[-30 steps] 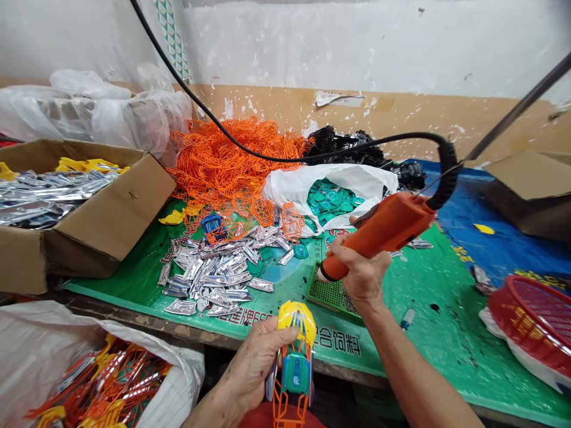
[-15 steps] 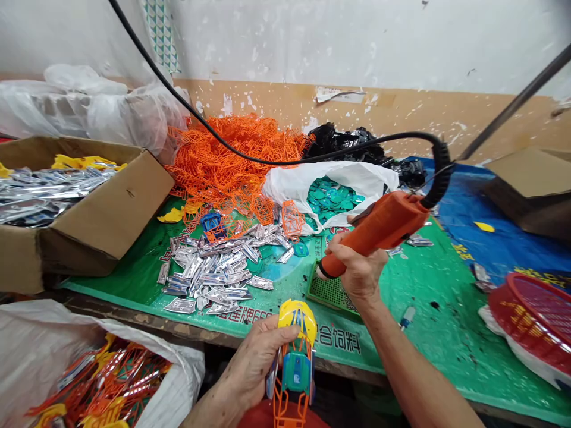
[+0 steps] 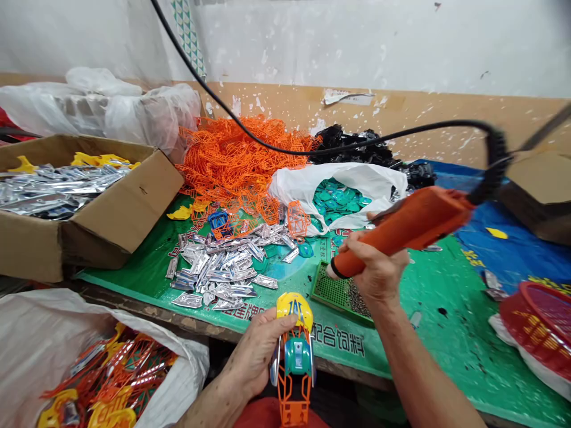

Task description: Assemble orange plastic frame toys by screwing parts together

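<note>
The left hand [image 3: 256, 348] is closed around a toy-like body [image 3: 297, 356] made of orange plastic bars, with a round yellow plastic front, a green plastic middle and shiny silver sides. The thumb presses on top, by the yellow part. The body is low in the middle of the view, just in front of the table's near edge, above the person's lap.

The right hand [image 3: 379, 267] is wrapped around a fat orange power tool [image 3: 405, 229] with a thick black cord [image 3: 250, 134]. The tool leans, with its pale tip down at a flat green plastic tray [image 3: 325, 288] full of little holes. Tiny dark bits [image 3: 359, 297] fill 1 side of the tray.

My guess is that the step in hand is getting 1 tiny bit, maybe a screw, onto the tip. The next move seems to call for lifting the tool gently and lining it up with the body, while the left hand keeps a firm grip.

I cannot tell if the tip touches the tray or has a bit on it. Most left fingers hide under the body, and its bottom end meets the picture's edge. The tool is a bit blurry, and the cord runs out at the top.
</note>
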Demonstrator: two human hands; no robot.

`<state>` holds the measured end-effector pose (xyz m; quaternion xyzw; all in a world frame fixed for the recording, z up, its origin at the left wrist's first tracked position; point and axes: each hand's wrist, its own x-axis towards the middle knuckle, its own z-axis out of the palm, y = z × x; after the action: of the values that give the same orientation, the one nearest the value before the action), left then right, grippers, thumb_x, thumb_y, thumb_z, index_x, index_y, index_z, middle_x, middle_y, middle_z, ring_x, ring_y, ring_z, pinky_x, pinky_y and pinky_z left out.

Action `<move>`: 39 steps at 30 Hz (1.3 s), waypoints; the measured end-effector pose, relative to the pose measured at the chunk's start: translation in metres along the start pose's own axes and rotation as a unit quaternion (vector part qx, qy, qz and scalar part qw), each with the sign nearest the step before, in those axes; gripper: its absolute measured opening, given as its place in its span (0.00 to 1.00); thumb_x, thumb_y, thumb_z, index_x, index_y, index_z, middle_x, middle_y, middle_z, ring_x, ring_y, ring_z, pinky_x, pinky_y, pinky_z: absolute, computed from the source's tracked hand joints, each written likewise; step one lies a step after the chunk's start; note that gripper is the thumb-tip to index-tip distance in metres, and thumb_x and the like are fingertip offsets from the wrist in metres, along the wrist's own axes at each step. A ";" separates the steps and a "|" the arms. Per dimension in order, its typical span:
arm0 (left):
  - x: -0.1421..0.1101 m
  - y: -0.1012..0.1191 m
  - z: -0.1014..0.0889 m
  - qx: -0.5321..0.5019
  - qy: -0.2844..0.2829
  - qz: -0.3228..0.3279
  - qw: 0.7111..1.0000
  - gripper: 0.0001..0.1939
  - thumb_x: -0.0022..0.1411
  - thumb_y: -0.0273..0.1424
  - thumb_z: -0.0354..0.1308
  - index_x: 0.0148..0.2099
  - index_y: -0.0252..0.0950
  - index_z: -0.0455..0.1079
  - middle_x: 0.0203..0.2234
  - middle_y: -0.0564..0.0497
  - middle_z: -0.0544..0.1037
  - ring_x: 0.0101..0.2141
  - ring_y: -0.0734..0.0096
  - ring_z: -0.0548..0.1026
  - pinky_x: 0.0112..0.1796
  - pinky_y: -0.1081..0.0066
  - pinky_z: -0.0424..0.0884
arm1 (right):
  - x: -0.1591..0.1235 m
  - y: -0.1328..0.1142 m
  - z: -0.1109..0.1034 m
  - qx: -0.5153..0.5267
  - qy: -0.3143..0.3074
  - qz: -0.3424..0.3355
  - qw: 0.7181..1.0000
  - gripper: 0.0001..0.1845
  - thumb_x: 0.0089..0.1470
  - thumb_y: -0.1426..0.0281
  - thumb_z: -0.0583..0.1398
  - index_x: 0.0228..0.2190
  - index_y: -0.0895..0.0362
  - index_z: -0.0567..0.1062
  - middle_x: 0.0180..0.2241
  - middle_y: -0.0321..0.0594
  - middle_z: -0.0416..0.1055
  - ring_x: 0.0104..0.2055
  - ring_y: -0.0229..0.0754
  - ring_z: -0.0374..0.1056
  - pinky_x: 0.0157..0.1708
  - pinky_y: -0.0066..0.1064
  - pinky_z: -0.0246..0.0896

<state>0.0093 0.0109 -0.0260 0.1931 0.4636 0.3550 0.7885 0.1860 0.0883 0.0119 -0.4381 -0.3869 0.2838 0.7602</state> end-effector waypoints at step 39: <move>0.001 -0.005 0.003 -0.042 0.021 0.024 0.999 0.15 0.42 0.32 0.71 0.31 0.29 0.74 0.20 0.51 0.76 0.18 0.78 0.69 0.20 0.77 0.67 | -0.060 -0.043 0.001 0.093 -0.157 0.060 0.981 0.25 0.42 0.75 0.64 0.43 0.49 0.70 0.23 0.30 0.69 0.25 0.39 0.65 0.29 0.36 0.65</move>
<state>0.0145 0.0089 -0.0282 0.1634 0.4602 0.3972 0.7770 0.1568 0.0232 0.0296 -0.3380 -0.4463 0.4284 0.7092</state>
